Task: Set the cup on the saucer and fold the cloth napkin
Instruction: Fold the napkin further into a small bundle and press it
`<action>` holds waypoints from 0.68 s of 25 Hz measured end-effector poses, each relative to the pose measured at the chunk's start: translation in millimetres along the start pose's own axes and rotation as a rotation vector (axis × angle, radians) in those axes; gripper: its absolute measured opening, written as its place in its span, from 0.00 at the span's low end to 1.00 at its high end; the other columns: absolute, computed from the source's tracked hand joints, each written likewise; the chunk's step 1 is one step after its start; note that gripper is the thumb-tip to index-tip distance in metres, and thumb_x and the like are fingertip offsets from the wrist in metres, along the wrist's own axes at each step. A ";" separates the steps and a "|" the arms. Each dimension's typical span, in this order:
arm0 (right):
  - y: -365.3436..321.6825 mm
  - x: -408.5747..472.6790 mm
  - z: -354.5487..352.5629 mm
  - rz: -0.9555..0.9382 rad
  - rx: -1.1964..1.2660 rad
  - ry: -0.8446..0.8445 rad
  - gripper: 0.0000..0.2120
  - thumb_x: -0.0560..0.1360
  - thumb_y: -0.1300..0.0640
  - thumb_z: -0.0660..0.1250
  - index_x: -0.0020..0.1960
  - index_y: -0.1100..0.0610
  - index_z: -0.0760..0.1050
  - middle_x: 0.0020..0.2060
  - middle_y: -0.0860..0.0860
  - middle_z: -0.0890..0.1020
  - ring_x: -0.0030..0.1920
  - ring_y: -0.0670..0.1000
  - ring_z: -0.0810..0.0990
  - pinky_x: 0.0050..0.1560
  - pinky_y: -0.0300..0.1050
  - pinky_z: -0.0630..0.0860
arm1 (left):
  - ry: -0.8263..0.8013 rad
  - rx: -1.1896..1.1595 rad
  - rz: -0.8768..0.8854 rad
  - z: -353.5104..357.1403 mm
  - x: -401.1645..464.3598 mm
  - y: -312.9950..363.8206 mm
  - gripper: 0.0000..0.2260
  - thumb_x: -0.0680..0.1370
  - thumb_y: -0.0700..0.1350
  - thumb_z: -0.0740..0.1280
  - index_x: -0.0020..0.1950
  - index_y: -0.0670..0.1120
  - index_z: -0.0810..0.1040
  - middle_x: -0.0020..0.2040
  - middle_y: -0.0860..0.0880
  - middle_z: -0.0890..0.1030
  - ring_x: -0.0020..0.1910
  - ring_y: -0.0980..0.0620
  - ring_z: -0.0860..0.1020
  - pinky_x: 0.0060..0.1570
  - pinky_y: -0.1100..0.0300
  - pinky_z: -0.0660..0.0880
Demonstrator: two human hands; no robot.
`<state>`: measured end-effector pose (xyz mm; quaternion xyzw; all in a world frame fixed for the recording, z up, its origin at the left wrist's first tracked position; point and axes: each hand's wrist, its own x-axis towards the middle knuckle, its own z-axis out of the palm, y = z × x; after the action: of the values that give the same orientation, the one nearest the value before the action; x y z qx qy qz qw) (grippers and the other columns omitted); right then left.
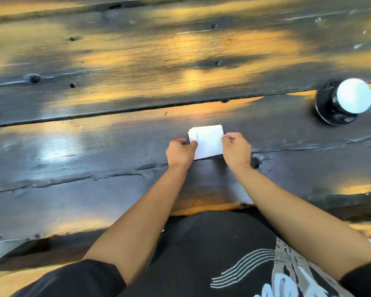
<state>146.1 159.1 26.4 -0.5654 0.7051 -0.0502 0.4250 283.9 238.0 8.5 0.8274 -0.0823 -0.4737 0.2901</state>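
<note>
Napkin point(206, 141): thin, limp, light; already folded small. Pinched at side edges by left hand point(181, 152) & right hand point(236, 151). Cup point(343, 101) apparently seated on saucer point(321, 112); blurred.

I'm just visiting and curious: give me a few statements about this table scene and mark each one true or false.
1. Both hands, left hand and right hand, grip the white napkin at its side edges. True.
2. The napkin is spread out flat, fully unfolded. False: it is a small folded rectangle with layered edges.
3. The white cup sits on the dark saucer. True.
4. The cup stands to the person's left. False: it is at the far right of the wooden table.
5. The napkin touches the saucer. False: bare table lies between them.
</note>
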 end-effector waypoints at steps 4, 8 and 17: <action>-5.9 -3.9 -2.4 0.142 0.075 0.026 0.22 0.81 0.53 0.62 0.29 0.53 0.65 0.28 0.51 0.68 0.36 0.57 0.66 0.34 0.48 0.61 | -0.079 -0.155 -0.111 -1.2 1.2 5.0 0.10 0.65 0.46 0.74 0.39 0.44 0.76 0.39 0.44 0.78 0.39 0.45 0.80 0.47 0.46 0.82; -3.2 -7.0 -2.5 0.295 0.201 -0.083 0.18 0.79 0.53 0.65 0.33 0.56 0.66 0.31 0.50 0.67 0.33 0.54 0.64 0.32 0.46 0.61 | -0.145 -0.328 -0.268 -6.2 -3.3 7.4 0.07 0.74 0.37 0.74 0.45 0.40 0.76 0.45 0.43 0.80 0.39 0.46 0.80 0.36 0.56 0.78; 27.9 3.9 -45.1 0.307 0.469 -0.185 0.10 0.74 0.66 0.66 0.35 0.58 0.76 0.33 0.51 0.73 0.32 0.51 0.67 0.30 0.39 0.65 | -0.265 -0.358 -0.319 20.5 -26.6 23.0 0.10 0.78 0.39 0.69 0.58 0.39 0.79 0.55 0.40 0.85 0.49 0.42 0.83 0.57 0.48 0.81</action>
<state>95.4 147.3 37.5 -0.3406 0.7099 -0.0949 0.6092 255.7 221.9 33.1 0.6963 0.0970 -0.6245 0.3402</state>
